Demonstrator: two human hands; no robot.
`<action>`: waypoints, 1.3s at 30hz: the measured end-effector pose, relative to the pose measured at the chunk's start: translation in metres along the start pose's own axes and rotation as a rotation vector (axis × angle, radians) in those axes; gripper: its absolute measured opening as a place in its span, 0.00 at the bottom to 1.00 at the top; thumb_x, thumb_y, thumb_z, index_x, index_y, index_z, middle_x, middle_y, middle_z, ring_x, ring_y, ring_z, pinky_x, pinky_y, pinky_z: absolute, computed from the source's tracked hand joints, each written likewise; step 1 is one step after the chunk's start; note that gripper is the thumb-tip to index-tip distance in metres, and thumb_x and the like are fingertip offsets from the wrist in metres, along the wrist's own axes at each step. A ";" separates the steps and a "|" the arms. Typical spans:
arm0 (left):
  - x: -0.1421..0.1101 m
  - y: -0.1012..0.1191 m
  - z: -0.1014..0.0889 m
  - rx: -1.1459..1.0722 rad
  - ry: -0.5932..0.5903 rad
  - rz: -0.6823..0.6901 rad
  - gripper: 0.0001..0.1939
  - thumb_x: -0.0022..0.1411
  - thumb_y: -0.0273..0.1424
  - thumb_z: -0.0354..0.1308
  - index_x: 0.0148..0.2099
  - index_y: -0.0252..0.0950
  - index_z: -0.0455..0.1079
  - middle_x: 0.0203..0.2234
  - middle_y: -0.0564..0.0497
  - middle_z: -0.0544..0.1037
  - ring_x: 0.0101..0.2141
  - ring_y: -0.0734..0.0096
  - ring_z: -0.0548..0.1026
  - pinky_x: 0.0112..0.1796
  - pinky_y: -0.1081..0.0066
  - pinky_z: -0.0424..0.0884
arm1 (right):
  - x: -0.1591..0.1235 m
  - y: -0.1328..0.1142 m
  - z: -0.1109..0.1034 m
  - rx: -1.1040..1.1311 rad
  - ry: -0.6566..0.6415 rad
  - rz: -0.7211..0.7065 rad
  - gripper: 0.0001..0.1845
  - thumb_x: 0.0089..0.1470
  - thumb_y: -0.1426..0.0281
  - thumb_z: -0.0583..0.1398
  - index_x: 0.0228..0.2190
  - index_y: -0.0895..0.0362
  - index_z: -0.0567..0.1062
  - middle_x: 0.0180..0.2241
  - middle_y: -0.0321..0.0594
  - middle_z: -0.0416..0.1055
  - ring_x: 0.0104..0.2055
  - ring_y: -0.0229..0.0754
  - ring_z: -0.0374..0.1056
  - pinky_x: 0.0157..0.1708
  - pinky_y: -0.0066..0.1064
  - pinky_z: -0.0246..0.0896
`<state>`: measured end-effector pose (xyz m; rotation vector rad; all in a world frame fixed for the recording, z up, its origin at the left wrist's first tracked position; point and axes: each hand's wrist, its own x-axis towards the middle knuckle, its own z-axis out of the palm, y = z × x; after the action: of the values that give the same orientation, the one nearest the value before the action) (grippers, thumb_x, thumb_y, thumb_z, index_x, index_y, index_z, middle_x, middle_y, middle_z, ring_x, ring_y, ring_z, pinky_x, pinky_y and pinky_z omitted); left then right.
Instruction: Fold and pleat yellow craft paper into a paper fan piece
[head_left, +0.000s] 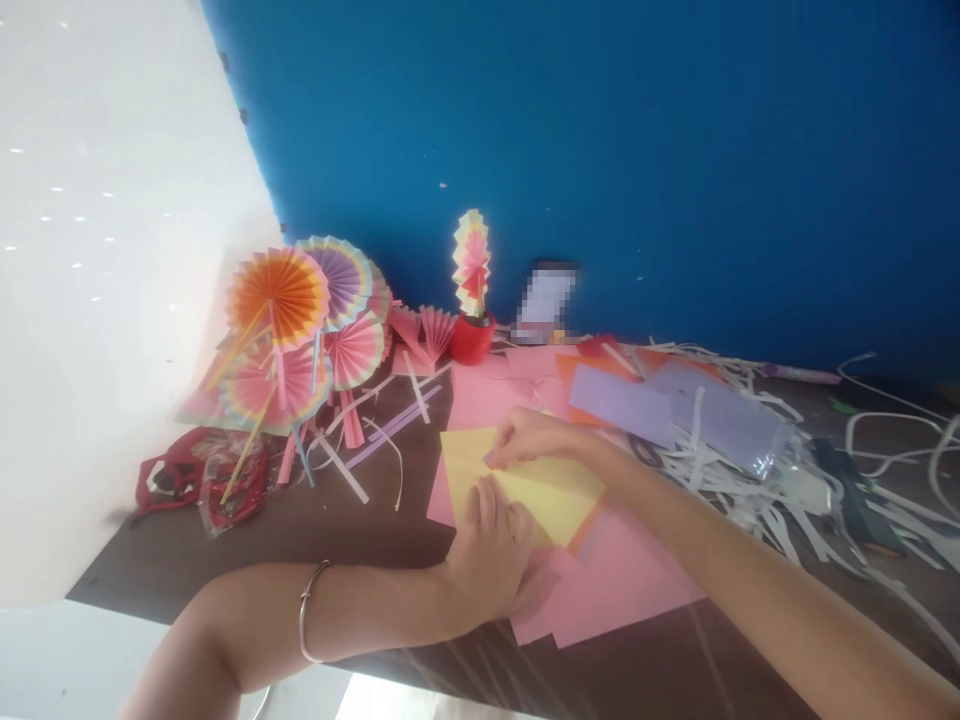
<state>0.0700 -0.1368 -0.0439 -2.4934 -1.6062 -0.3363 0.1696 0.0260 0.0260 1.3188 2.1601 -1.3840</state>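
the right hand (534,436) pinches a small item (491,459), too blurred to name, over the yellow paper (562,500); the left hand (489,550) rests on that sheet, fingers loosely extended. pink sheets (634,580) lie beneath, pleated fans (281,290) off left.

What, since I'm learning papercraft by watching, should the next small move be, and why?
Probably slide the right hand slightly across the yellow sheet: its fingers are bunched low over the sheet, with a small item, too blurred to identify, at their tips, while the left hand seems to steady the paper.
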 end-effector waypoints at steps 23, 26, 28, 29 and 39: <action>0.006 -0.010 0.003 -0.099 -0.080 0.001 0.43 0.58 0.55 0.37 0.52 0.17 0.64 0.50 0.26 0.67 0.54 0.38 0.60 0.53 0.45 0.49 | -0.005 -0.012 -0.011 -0.151 -0.011 -0.001 0.23 0.34 0.50 0.64 0.14 0.58 0.71 0.14 0.34 0.58 0.18 0.32 0.53 0.19 0.28 0.44; 0.006 -0.009 0.003 -0.098 -0.071 -0.012 0.42 0.58 0.55 0.37 0.52 0.18 0.64 0.50 0.26 0.67 0.53 0.38 0.60 0.53 0.45 0.49 | -0.006 -0.013 -0.012 -0.137 -0.025 -0.008 0.23 0.34 0.50 0.64 0.15 0.58 0.72 0.15 0.36 0.63 0.19 0.33 0.56 0.20 0.28 0.47; 0.006 -0.008 0.003 -0.095 -0.065 -0.015 0.42 0.58 0.55 0.37 0.53 0.18 0.64 0.50 0.26 0.67 0.53 0.38 0.61 0.53 0.45 0.49 | -0.007 -0.013 -0.012 -0.128 -0.024 0.002 0.22 0.33 0.51 0.65 0.15 0.59 0.72 0.16 0.37 0.65 0.20 0.34 0.58 0.20 0.28 0.49; 0.006 -0.008 0.003 -0.090 -0.063 -0.013 0.42 0.58 0.55 0.37 0.53 0.18 0.64 0.50 0.27 0.67 0.53 0.38 0.61 0.53 0.45 0.50 | -0.007 -0.013 -0.012 -0.122 -0.023 0.009 0.22 0.33 0.51 0.65 0.15 0.59 0.72 0.16 0.38 0.66 0.20 0.35 0.58 0.20 0.28 0.49; 0.007 -0.008 -0.002 -0.042 -0.072 -0.017 0.41 0.57 0.54 0.40 0.51 0.19 0.66 0.51 0.27 0.67 0.53 0.40 0.62 0.53 0.46 0.50 | -0.002 0.001 -0.019 -0.139 0.045 0.065 0.14 0.33 0.60 0.64 0.17 0.59 0.73 0.17 0.38 0.69 0.22 0.38 0.64 0.22 0.27 0.56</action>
<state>0.0656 -0.1284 -0.0402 -2.5523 -1.6645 -0.2876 0.1755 0.0403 0.0364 1.3675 2.1778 -1.1680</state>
